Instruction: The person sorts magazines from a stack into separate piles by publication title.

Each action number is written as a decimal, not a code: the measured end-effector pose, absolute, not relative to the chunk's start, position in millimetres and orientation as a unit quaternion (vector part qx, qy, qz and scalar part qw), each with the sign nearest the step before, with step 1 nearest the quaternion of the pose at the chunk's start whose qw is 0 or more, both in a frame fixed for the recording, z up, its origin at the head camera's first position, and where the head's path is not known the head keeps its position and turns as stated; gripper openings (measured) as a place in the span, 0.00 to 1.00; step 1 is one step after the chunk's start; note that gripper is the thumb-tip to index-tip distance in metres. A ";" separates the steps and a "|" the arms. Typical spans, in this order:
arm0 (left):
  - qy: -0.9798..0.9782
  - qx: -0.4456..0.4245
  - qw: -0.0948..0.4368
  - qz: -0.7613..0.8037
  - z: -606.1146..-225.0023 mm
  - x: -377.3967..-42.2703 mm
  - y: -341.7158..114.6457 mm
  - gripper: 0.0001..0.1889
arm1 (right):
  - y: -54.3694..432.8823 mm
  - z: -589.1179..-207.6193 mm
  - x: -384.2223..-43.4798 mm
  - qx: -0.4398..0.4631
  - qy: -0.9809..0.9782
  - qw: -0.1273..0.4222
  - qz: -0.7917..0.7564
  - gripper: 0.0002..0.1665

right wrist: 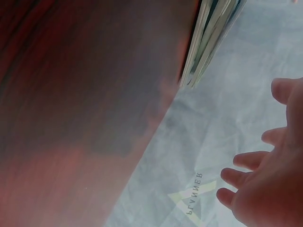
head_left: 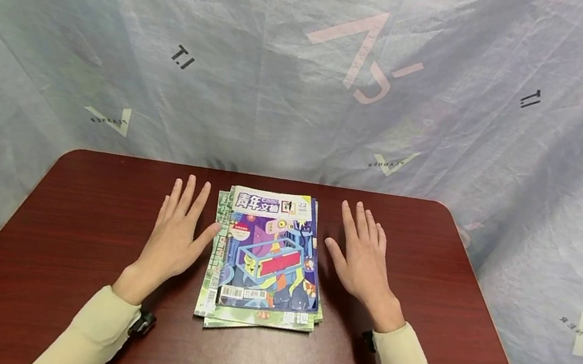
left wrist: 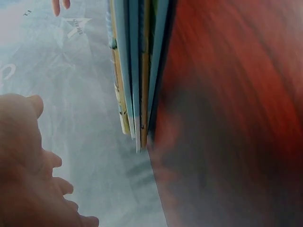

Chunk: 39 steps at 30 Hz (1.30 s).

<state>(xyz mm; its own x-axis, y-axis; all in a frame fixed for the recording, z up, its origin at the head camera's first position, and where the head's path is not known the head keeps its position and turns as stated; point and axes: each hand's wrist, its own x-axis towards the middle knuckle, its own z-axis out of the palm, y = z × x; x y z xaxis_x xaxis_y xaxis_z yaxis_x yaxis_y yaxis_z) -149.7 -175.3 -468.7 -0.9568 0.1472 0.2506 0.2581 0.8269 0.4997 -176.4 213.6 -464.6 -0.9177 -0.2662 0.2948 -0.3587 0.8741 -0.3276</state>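
A stack of several magazines (head_left: 272,257) lies on the dark red table, its edges not quite lined up. The top one has a purple and blue illustrated cover with a white title band; green-covered ones stick out below and to the left. My left hand (head_left: 174,243) is beside the stack's left side, fingers straight and spread, thumb near the edge. On the other side, my right hand (head_left: 362,259) has its fingers extended too, apart from the stack. Both wrist views show the layered magazine edges (left wrist: 135,71) and hands holding nothing.
The wooden table (head_left: 88,205) has rounded far corners. Behind it and along its sides hangs a grey printed cloth (head_left: 264,73). Each wrist wears a dark strap (head_left: 142,323) by a pale sleeve cuff.
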 end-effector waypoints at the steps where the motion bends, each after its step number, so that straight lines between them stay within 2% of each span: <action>1: -0.949 -0.107 0.099 -0.278 -469.4 -149.5 -174.4 0.46 | 213.3 -465.1 -176.1 0.165 -0.959 0.123 0.194 0.49; 15: -0.941 -0.111 0.095 -0.305 -474.3 -142.2 -161.2 0.51 | 207.9 -467.0 -169.3 0.172 -0.945 0.138 0.243 0.51; 28: -0.927 -0.101 0.107 -0.345 -477.8 -137.5 -151.8 0.48 | 200.8 -470.6 -165.0 0.173 -0.939 0.137 0.264 0.51; 39: -0.919 -0.094 0.117 -0.365 -480.3 -135.8 -142.9 0.46 | 195.8 -471.5 -160.0 0.167 -0.942 0.100 0.272 0.52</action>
